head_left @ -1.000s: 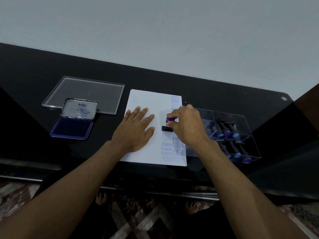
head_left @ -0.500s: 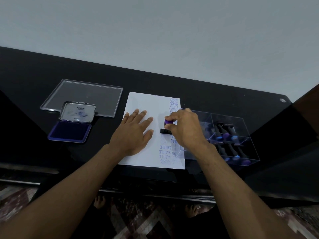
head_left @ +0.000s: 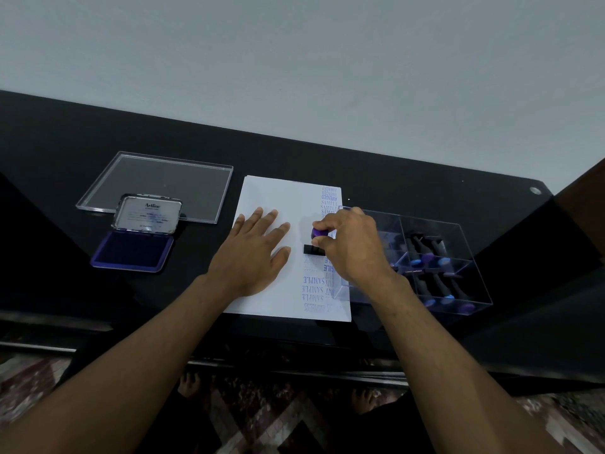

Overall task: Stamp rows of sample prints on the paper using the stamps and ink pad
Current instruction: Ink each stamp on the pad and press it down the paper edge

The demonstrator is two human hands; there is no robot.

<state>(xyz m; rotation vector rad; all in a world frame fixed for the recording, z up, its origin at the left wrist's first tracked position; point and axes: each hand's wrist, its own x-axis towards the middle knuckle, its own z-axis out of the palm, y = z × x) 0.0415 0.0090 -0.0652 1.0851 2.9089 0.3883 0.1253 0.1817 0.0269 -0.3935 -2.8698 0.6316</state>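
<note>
**Stamping session, second column in progress**

Black glossy desk [head_left: 376,178] pushed against a plain pale wall [head_left: 294,60], patterned floor tiles [head_left: 268,427] below, my bare toes just visible under the edge. White paper [head_left: 278,198] sits in the middle. To its left is the open ink pad [head_left: 132,252], lid tipped up, with a clear plastic lid [head_left: 157,183] lying flat just behind it. On the right, touching the paper's edge, is the clear divided box [head_left: 458,237] with the other stamps [head_left: 429,257] lying in it, purple and blue knobs toward me.

Compared with a second ago, not much has changed: my right hand with the stamp has drifted slightly left, off the printed column and onto blank paper beside it. The left hand hasn't budged.

My left hand [head_left: 253,253] lies flat on the paper, fingers straight and spread, pinning the sheet. My right hand [head_left: 352,245] is curled over the stamp [head_left: 317,240], fingers pinching its purple knob from above, black base on or just over the paper, can't tell which. Blue SAMPLE prints [head_left: 314,288] run down the sheet's right side, above and below that hand, some hidden under it.
</note>
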